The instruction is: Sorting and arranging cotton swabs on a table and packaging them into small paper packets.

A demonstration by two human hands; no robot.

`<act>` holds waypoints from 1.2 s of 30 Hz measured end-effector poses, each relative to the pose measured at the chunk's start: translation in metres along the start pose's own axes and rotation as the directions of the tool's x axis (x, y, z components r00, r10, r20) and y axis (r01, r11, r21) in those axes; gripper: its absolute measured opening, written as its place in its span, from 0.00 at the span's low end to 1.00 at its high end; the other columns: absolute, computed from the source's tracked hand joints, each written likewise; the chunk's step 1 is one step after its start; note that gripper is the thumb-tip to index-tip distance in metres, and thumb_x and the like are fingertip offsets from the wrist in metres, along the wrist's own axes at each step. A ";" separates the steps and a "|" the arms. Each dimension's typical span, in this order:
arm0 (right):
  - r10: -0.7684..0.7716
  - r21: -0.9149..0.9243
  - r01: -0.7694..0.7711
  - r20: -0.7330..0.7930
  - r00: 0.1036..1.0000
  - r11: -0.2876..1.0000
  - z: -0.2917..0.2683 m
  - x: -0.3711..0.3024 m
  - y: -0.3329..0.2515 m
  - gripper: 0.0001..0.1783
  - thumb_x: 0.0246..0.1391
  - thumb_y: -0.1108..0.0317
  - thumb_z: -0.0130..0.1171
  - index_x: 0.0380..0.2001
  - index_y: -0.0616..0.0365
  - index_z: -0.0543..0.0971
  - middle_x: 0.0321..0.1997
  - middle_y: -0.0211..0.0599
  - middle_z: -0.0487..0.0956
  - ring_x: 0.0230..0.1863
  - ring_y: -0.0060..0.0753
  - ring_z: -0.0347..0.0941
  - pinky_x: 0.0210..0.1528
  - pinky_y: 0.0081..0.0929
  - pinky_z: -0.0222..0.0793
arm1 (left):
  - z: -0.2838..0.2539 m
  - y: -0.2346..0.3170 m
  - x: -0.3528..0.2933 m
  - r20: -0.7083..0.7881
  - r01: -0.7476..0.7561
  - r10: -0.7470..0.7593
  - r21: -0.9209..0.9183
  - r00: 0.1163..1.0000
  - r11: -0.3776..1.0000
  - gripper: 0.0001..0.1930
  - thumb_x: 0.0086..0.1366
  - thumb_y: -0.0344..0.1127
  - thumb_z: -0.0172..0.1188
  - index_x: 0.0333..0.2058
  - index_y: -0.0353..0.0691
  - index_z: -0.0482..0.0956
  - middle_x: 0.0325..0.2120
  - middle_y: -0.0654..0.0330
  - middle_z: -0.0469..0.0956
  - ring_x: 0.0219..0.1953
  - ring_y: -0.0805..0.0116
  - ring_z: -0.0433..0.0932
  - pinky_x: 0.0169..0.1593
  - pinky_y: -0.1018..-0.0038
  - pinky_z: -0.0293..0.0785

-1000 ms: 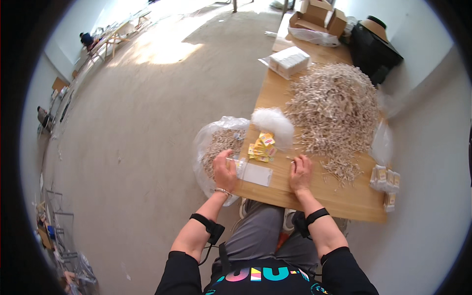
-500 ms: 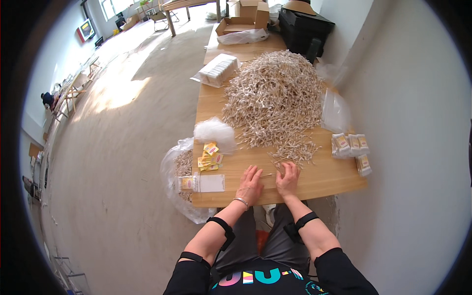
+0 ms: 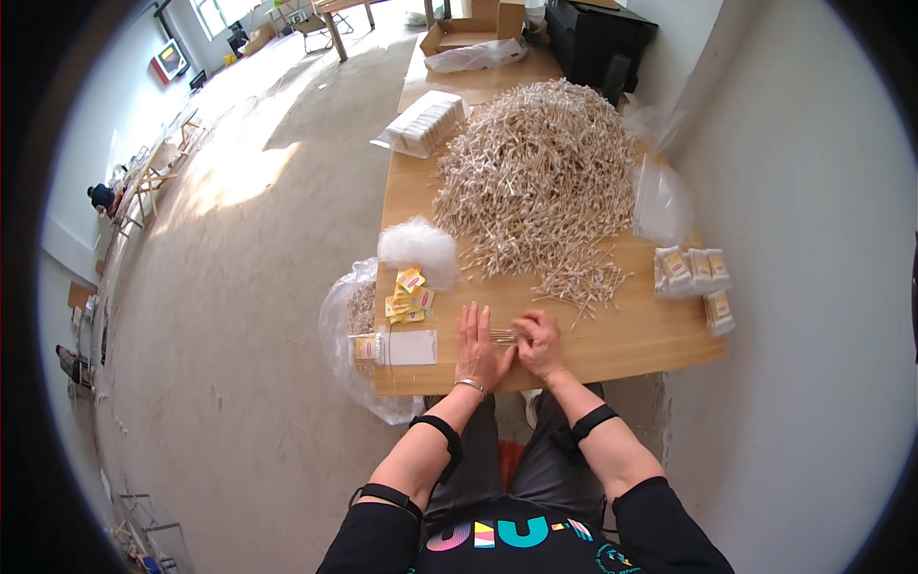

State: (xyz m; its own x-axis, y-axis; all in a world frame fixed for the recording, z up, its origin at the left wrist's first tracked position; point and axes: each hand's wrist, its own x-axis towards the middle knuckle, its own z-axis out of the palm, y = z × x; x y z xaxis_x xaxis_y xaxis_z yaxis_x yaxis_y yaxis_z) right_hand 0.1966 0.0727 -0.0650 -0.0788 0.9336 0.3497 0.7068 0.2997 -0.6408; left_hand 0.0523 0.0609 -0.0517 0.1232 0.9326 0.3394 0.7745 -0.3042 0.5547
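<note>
My left hand [image 3: 477, 346] lies on the table with its fingers stretched out. A small bundle of cotton swabs [image 3: 503, 337] lies crosswise between my hands, one end near the left fingers. My right hand [image 3: 538, 344] is curled closed around the other end of these swabs. Beyond the hands rises a big heap of cotton swabs [image 3: 540, 172], with loose ones spilling toward me. Left of my left hand are a white card [image 3: 412, 347], a filled pack of swabs [image 3: 365, 347] at the table's edge, and several yellow labels [image 3: 411, 298].
Clear plastic bags [image 3: 419, 247] lie left of the heap, and another clear bag [image 3: 662, 199] lies right of it. Filled packs [image 3: 692, 272] sit at the right edge. A white stack [image 3: 426, 122], a cardboard box [image 3: 475, 32] and a black case [image 3: 598, 48] stand farther back.
My right hand has come down from the edge of the spilled swabs toward my left hand and curled closed. Several swabs now lie between the hands, where one lay before.
</note>
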 end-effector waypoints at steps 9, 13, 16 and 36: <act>0.097 -0.078 -0.100 -0.040 0.994 0.992 -0.035 -0.017 0.015 0.18 0.37 0.75 0.56 0.38 0.57 0.76 0.44 0.42 0.69 0.48 0.45 0.64 0.53 0.37 0.61 | 0.004 -0.008 0.001 0.016 -0.092 0.094 -0.103 0.995 0.990 0.31 0.49 0.37 0.64 0.52 0.34 0.67 0.53 0.49 0.67 0.59 0.52 0.61 0.65 0.57 0.51; 0.163 -0.244 -0.206 -0.183 0.969 0.948 -0.045 -0.016 0.025 0.16 0.40 0.70 0.61 0.38 0.55 0.76 0.44 0.40 0.69 0.49 0.45 0.63 0.53 0.38 0.60 | 0.005 -0.012 0.000 -0.009 -0.117 0.117 -0.133 0.993 0.984 0.23 0.50 0.32 0.63 0.47 0.36 0.72 0.50 0.50 0.70 0.57 0.51 0.65 0.62 0.59 0.58; 0.208 -0.256 -0.369 -0.492 0.845 0.894 -0.052 -0.005 0.035 0.16 0.41 0.70 0.61 0.38 0.54 0.76 0.46 0.38 0.69 0.50 0.46 0.63 0.53 0.40 0.60 | 0.006 -0.013 0.000 -0.005 -0.115 0.115 -0.148 0.993 0.982 0.23 0.50 0.32 0.62 0.47 0.35 0.72 0.50 0.49 0.70 0.57 0.51 0.64 0.63 0.59 0.57; 0.100 -0.125 -0.106 -0.047 0.994 0.987 -0.010 0.029 0.016 0.04 0.45 0.70 0.59 0.27 0.53 0.80 0.32 0.35 0.73 0.38 0.42 0.68 0.43 0.35 0.65 | 0.005 -0.009 0.001 0.013 -0.054 0.055 -0.114 0.998 0.992 0.34 0.48 0.33 0.62 0.55 0.35 0.62 0.57 0.44 0.60 0.62 0.45 0.56 0.64 0.58 0.54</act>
State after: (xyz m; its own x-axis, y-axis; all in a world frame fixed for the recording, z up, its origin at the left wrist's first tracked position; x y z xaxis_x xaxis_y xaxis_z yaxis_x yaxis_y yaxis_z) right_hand 0.2124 0.1025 -0.0587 0.0258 0.9486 0.3154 0.7932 0.1726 -0.5840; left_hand 0.0483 0.0659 -0.0605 0.1741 0.9167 0.3595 0.6909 -0.3739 0.6188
